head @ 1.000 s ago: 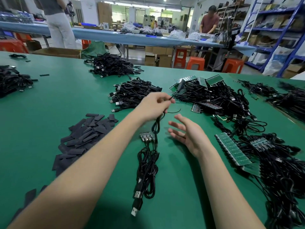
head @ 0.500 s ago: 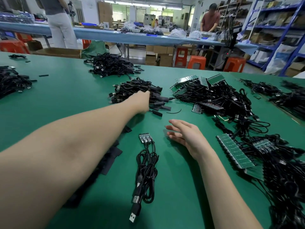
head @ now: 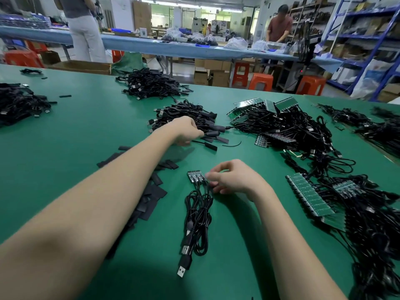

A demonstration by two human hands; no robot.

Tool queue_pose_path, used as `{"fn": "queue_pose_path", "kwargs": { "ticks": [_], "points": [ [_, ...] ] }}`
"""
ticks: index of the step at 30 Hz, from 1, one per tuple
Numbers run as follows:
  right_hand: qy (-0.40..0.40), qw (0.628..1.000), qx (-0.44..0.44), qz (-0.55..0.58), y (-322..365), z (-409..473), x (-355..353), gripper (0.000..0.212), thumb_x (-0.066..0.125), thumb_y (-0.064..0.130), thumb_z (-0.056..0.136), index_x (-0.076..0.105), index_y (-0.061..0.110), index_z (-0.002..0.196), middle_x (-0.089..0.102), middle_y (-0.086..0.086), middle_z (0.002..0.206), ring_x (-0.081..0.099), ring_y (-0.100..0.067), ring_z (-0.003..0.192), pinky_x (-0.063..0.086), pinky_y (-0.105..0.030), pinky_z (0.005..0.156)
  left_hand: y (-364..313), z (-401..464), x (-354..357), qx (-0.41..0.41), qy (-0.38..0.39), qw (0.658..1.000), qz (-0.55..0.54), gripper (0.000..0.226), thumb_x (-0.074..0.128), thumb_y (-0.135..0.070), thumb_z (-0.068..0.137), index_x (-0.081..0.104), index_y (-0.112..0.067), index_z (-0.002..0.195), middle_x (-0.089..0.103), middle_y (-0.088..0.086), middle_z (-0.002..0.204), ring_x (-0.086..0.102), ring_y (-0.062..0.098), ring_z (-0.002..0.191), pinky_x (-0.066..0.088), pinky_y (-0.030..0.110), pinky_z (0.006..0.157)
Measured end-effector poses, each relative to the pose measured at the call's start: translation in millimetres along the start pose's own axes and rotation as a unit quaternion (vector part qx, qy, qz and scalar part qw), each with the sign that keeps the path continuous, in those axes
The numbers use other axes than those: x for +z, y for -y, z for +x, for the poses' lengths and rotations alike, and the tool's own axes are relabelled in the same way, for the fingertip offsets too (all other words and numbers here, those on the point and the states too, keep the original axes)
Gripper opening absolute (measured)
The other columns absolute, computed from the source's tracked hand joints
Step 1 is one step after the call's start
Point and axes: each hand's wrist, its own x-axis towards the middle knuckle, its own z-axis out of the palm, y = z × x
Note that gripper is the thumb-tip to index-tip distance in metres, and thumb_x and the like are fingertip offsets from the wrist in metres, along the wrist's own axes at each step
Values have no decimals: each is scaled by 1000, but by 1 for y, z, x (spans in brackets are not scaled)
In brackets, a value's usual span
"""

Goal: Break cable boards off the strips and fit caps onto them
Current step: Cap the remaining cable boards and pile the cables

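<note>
The green table serves as the sorting floor, no bins or trays: behind the small board strip lies the finished pile, capped cables kept apart from uncapped tangles to the strip's right. The left hand hangs at that pile, fingers curled; what they hold I cannot tell. Loose caps lie left of the strip. The right hand, fingers bent narrow, touches the strip's right edge, probably to snap a board free.
</note>
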Motion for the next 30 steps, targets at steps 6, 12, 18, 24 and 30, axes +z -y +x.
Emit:
{"fn": "queue_pose_path", "kwargs": {
  "ticks": [6,12,18,24,30],
  "points": [
    [22,996,20,90,5,-5,11,38,80,-1,80,65,11,113,72,-7,66,64,-13,50,53,-20,48,31,-52,21,-26,-32,990,-135,17,66,-37,93,60,-22,100,64,1,101,65,18,88,58,35,80],
    [17,953,-17,302,2,-5,2,43,75,1,85,58,16,122,76,-1,76,69,-18,74,52,-17,48,37,-78,62,-22,-45,852,-522,15,72,-19,92,63,-13,102,70,7,101,66,15,82,59,26,70],
    [-3,965,-60,255,2,-6,-1,20,77,30,87,73,20,104,77,5,93,71,-12,67,53,-19,54,30,-83,64,15,10,779,-627,13,67,-3,91,64,-7,103,75,10,95,68,20,86,55,34,91],
    [-20,961,-75,267,5,-7,1,24,80,35,83,76,21,103,77,8,92,66,-8,67,47,-17,53,25,-93,62,37,45,772,-633,11,60,0,95,66,-4,104,75,7,92,71,13,76,57,21,68],
    [12,957,-49,287,4,-6,-1,37,84,37,70,78,19,102,75,5,94,62,-6,64,43,-15,49,24,-98,62,39,61,774,-629,20,62,-3,94,66,0,114,75,9,102,69,15,88,58,24,81]
  ]
}}
